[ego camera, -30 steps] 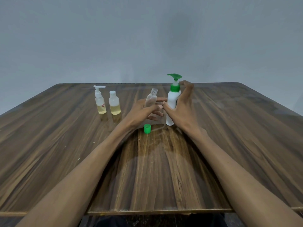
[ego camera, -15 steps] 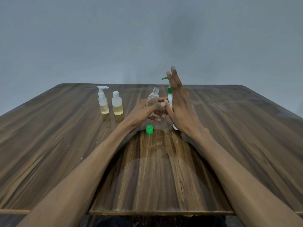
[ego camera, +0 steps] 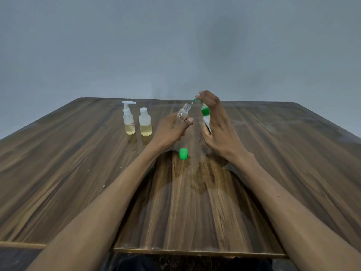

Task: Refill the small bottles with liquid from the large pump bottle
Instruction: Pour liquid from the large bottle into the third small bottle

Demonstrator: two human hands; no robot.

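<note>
My left hand grips a small clear uncapped bottle, tilted with its open neck up toward the green spout. My right hand is wrapped around the large white pump bottle; its curled fingers lie over the green pump head, and its thumb is on the body. The bottle leans left and its base is hidden behind my hand. The spout tip sits just above the small bottle's mouth. A green cap stands on the table in front of both hands.
Two small bottles with yellowish liquid stand at the back left: a white pump bottle and a white-capped bottle. They rest on a dark wooden table in front of a plain grey wall.
My right hand went from straight raised fingers to curling over the pump head. The pump bottle now leans toward the small bottle, which my left hand has raised slightly.
</note>
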